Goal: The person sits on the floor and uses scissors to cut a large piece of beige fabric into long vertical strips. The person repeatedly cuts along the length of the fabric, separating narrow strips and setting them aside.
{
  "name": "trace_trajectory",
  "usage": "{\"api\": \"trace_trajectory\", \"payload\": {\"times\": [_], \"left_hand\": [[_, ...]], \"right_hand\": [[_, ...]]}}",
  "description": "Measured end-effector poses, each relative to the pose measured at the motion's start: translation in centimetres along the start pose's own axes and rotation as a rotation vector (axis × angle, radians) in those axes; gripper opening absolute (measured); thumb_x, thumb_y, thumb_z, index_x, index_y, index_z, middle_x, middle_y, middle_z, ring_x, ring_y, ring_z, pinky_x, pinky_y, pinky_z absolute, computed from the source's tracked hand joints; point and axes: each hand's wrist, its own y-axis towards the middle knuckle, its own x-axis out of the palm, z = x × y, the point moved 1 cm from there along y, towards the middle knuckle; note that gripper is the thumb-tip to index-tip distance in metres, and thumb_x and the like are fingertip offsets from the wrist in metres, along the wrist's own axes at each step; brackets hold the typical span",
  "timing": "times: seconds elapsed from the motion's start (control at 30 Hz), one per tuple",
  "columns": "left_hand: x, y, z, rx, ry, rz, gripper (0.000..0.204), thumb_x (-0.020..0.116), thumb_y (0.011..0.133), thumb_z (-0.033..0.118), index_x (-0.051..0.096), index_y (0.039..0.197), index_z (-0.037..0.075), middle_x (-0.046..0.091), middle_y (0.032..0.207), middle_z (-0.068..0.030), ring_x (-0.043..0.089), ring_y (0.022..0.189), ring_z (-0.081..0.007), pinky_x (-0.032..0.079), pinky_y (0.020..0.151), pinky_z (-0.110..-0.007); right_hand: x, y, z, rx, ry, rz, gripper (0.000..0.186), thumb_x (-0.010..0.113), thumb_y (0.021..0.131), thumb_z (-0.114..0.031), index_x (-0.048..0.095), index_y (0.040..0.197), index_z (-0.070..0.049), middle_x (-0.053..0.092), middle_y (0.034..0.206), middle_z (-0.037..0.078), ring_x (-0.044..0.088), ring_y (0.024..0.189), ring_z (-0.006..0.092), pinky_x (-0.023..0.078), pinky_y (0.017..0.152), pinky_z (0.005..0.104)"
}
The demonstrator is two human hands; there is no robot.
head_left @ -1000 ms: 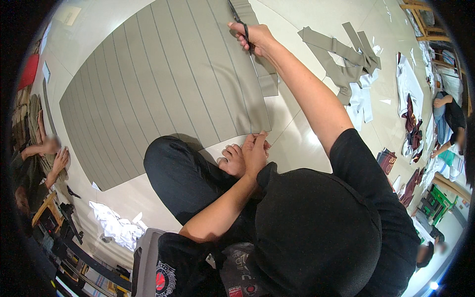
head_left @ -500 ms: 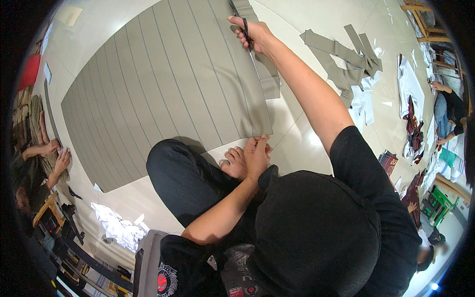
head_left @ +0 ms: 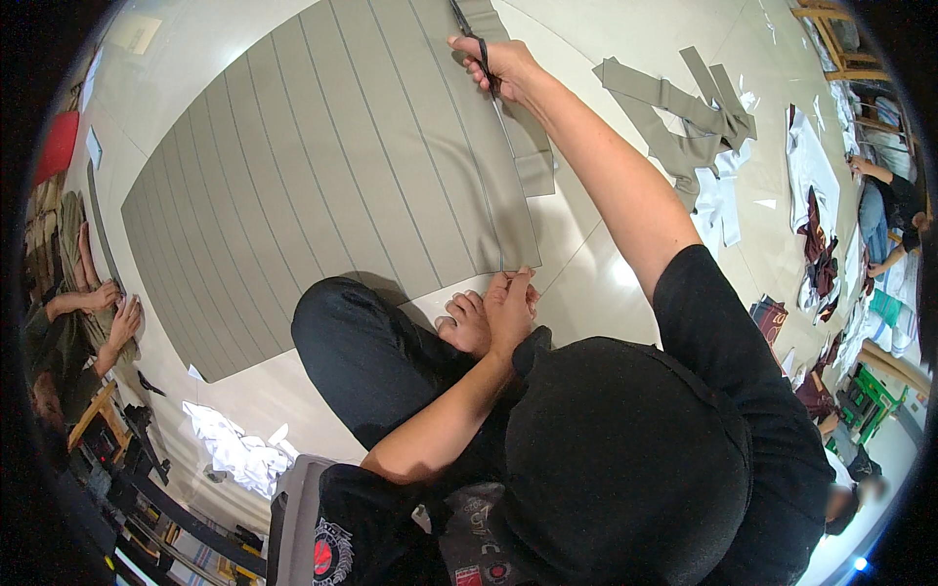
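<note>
Khaki-grey cloth (head_left: pixel 322 146) is best held taut, its edge seemingly pinched by the left hand (head_left: pixel 508 305), while scissors (head_left: pixel 483 51) are gripped in the right hand (head_left: pixel 508 68).

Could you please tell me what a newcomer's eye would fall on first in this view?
Probably the broad olive-grey fabric with dark lines, spread over the floor from the upper left to the centre. Next might come the black cap, large at lower centre-right, then the right hand holding black scissors near the top, at the fabric's right side.
</note>
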Motion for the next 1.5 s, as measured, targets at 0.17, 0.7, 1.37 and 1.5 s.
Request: {"api": "trace_trajectory", "payload": {"times": [0.17, 0.7, 1.37, 1.5], "left_hand": [[-0.3, 0.4, -0.5, 0.032, 0.064, -0.02, 0.023, 0.064, 0.098, 0.028, 0.062, 0.097, 0.005, 0.055, 0.067, -0.0008, 0.047, 0.05, -0.0067, 0.037, 0.042, -0.023], [0.2, -0.1, 0.0, 0.007, -0.001, 0.041, 0.02, 0.068, 0.095, 0.023, 0.06, 0.085, 0.007, 0.056, 0.064, -0.0014, 0.046, 0.049, -0.0061, 0.034, 0.043, -0.023], [-0.5, 0.7, -0.8, 0.011, 0.039, 0.005, 0.022, 0.066, 0.098, 0.029, 0.061, 0.092, 0.008, 0.054, 0.064, -0.0015, 0.046, 0.048, -0.0074, 0.036, 0.041, -0.024], [-0.5, 0.9, -1.2, 0.024, 0.029, 0.002, 0.021, 0.065, 0.099, 0.028, 0.062, 0.092, 0.008, 0.055, 0.065, -0.001, 0.047, 0.048, -0.0067, 0.036, 0.041, -0.023]], "right_hand": [[-0.2, 0.2, -0.2, -0.003, -0.012, 0.009, 0.038, 0.087, 0.076, -0.032, 0.061, 0.075, -0.005, 0.058, 0.064, 0.002, 0.051, 0.049, 0.0076, 0.042, 0.041, 0.0233], [0.3, 2.0, -0.9, 0.001, 0.024, -0.023, 0.042, 0.088, 0.076, -0.041, 0.062, 0.081, -0.009, 0.059, 0.068, -0.001, 0.051, 0.051, 0.0044, 0.042, 0.041, 0.0187], [1.1, 1.3, -2.3, 0.076, -0.009, -0.016, 0.041, 0.08, 0.085, -0.044, 0.059, 0.068, -0.012, 0.05, 0.055, -0.003, 0.043, 0.044, 0.0106, 0.035, 0.041, 0.0301], [1.0, 2.1, -2.7, 0.075, -0.007, -0.005, 0.039, 0.078, 0.086, -0.042, 0.059, 0.067, -0.014, 0.05, 0.056, -0.004, 0.041, 0.044, 0.0092, 0.033, 0.041, 0.0286]]}}
